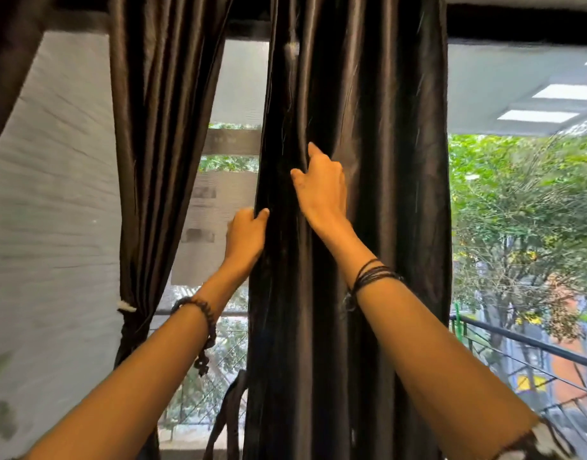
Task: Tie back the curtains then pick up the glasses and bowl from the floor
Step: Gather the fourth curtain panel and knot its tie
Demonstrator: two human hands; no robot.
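Note:
A dark brown satin curtain (378,227) hangs loose in the middle of the view, gathered into thick folds. My left hand (247,234) grips its left edge, thumb in front and fingers behind the cloth. Higher up, my right hand (322,187) clutches a fold of the same curtain, fingers dug into the fabric. A second dark curtain (159,127) hangs to the left, cinched low by a tie-back (127,310) with a white end. The glasses and bowl are out of view.
A grey-white wall (53,210) fills the left side. A dark strap (230,413) dangles beside the middle curtain's lower left edge. Beyond the window stand a black metal railing (524,343) and green trees (524,200). A dark curtain rail (517,24) runs along the top.

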